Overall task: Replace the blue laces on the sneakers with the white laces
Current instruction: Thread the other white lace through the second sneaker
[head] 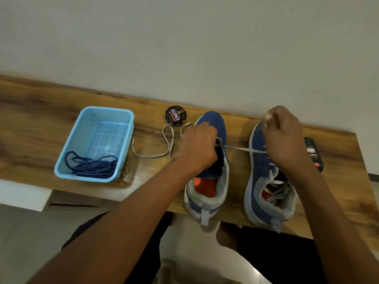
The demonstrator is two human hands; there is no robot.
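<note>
Two blue sneakers stand side by side on a wooden shelf, heels toward me. My left hand (200, 145) grips the left sneaker (209, 181) at its tongue and eyelets. A white lace (244, 149) runs taut from that shoe's lowest eyelets to my right hand (282, 138), which pinches it above the right sneaker (266, 193). The lace's other end (162, 146) lies looped on the wood left of the shoe. The right sneaker carries white lacing. The blue laces (92, 166) lie bundled in a light blue basket (67, 154).
A round black shoe-polish tin (176, 115) sits by the wall behind the left sneaker. A dark polish bottle (313, 153) lies at the right, partly behind my right wrist. The wooden shelf (41, 111) runs along a white wall; my legs show below its front edge.
</note>
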